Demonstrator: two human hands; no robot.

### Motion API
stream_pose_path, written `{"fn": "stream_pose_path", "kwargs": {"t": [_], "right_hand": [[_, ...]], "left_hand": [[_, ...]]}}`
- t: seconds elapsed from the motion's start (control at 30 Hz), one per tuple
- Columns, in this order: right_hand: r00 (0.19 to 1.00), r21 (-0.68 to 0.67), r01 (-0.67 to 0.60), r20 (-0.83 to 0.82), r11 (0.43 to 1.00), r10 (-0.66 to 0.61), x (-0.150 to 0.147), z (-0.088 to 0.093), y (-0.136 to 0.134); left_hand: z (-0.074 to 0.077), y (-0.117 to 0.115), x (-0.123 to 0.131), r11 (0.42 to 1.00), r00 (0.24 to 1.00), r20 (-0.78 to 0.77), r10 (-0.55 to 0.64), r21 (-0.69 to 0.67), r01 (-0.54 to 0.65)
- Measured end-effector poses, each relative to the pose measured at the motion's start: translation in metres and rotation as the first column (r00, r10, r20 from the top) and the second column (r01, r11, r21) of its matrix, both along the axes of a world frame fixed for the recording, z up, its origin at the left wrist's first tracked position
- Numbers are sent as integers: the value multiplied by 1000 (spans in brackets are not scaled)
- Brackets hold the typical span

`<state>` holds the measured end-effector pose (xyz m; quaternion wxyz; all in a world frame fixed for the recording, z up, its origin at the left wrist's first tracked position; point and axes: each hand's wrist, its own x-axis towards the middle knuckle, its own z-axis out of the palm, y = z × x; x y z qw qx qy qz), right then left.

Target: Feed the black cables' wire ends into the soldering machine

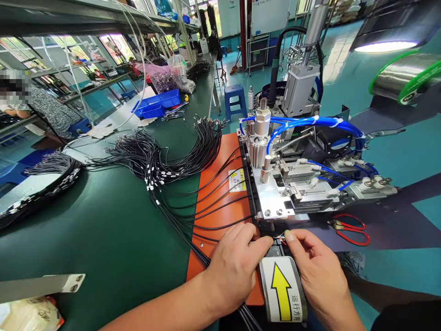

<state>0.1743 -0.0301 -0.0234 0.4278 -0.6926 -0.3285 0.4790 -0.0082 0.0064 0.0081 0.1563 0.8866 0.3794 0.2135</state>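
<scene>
My left hand (pixel 239 259) is closed over the end of a black cable at the near end of the machine's feed track (pixel 275 250), its thumb and fingertips pressed down at the track. Thin coloured wires (pixel 281 238) come out beside that thumb. On the other side, my right hand (pixel 315 266) pinches these wires between thumb and forefinger. Just below both hands sits a white label with a yellow arrow (pixel 281 289). Several black cables (pixel 220 209) lie side by side across the orange plate (pixel 220 161), their ends in the machine (pixel 275 188).
Bundles of black cables (pixel 144 151) lie on the green table (pixel 113 239). Red-handled cutters (pixel 351 229) rest right of the machine. A solder wire spool (pixel 406 76) and a lamp (pixel 389 27) hang at upper right. Blue trays (pixel 156 105) stand farther back. A person (pixel 44 101) sits at far left.
</scene>
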Motion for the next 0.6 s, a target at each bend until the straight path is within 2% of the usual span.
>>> {"fn": "stream_pose_path", "kwargs": {"t": [0.6], "right_hand": [[994,-24,-35,-108,999,33,2,-14,1]], "left_hand": [[-1,1,2,998,998,-67,7,55,-3]]}}
